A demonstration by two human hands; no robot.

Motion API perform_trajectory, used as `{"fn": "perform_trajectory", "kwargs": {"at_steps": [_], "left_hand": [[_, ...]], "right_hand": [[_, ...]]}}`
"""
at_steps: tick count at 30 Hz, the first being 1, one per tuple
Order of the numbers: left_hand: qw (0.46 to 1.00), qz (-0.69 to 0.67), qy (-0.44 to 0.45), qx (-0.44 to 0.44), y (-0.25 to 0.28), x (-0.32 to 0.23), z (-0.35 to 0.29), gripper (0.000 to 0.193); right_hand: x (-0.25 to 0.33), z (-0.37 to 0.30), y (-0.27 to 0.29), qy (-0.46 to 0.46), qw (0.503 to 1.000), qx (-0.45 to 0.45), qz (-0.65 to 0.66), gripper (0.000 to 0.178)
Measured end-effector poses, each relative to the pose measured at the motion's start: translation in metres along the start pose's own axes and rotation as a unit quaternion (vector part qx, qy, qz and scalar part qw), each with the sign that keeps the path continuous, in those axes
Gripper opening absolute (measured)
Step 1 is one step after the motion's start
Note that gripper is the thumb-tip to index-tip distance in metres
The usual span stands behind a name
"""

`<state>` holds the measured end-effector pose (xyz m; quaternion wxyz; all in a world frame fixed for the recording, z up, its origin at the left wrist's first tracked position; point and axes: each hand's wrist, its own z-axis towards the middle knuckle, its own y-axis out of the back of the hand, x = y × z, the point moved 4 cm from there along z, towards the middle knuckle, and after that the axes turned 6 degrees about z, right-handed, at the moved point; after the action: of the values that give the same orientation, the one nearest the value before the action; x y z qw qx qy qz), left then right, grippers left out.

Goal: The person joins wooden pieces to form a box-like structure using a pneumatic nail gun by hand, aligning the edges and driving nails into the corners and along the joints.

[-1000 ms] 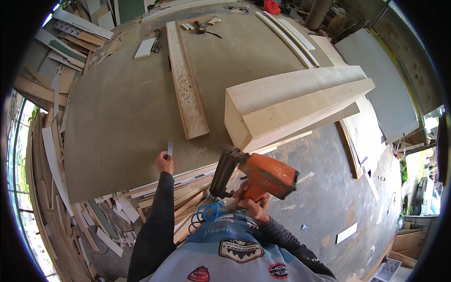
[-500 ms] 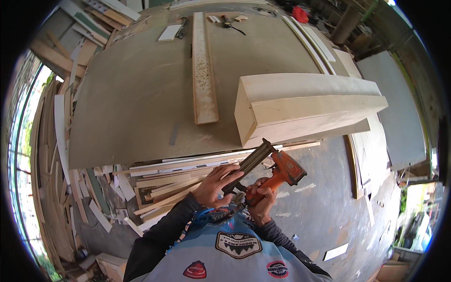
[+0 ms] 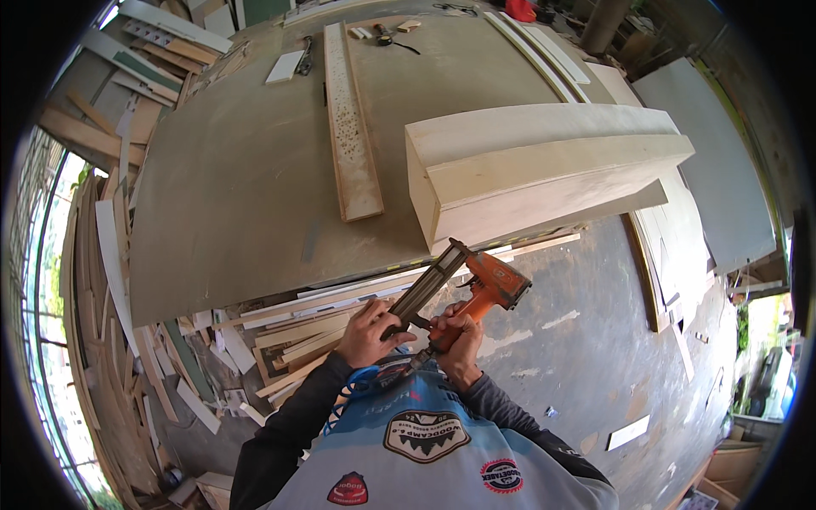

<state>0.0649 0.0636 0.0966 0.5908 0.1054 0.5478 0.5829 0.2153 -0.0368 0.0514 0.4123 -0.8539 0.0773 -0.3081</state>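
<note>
My right hand (image 3: 460, 347) is wrapped round the handle of an orange nail gun (image 3: 495, 282), held in front of my body. The gun's long dark metal magazine slants from its nose at the upper end down toward my left hand (image 3: 365, 335). My left fingers are bent over the magazine's lower end; whether they also hold something small cannot be made out. A blue air hose (image 3: 360, 381) with a metal coupling hangs below the handle against my shirt. Just beyond the gun, a long pale wooden box (image 3: 544, 174) lies on the large worktable (image 3: 229, 195).
A long narrow board (image 3: 352, 144) lies on the table, with a tape measure (image 3: 385, 39), a white offcut (image 3: 284, 67) and long white strips (image 3: 535, 59) farther off. Wood strips (image 3: 297, 348) are piled under the near edge. Scrap boards (image 3: 93, 297) stand at left.
The nail gun and both hands have shifted slightly left in view. My left fingers, spread along the magazine before, are now bent at its lower end. The view has turned a little.
</note>
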Motion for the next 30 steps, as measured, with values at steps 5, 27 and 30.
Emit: {"fn": "perform_trajectory", "kwargs": {"at_steps": [5,27,30], "left_hand": [[0.992,-0.031,0.089,0.08,0.02,0.022,0.02,0.033],[0.654,-0.602,0.448,-0.092,0.015,0.148,-0.002,0.057],[0.577,-0.794,0.192,-0.004,0.01,0.181,-0.015,0.064]], "right_hand": [[-0.007,0.002,0.004,0.013,0.999,0.01,0.039,0.022],[-0.137,-0.018,-0.101,-0.087,0.928,0.252,-0.259,0.021],[-0.179,-0.033,-0.132,-0.004,0.81,0.326,-0.488,0.032]]}}
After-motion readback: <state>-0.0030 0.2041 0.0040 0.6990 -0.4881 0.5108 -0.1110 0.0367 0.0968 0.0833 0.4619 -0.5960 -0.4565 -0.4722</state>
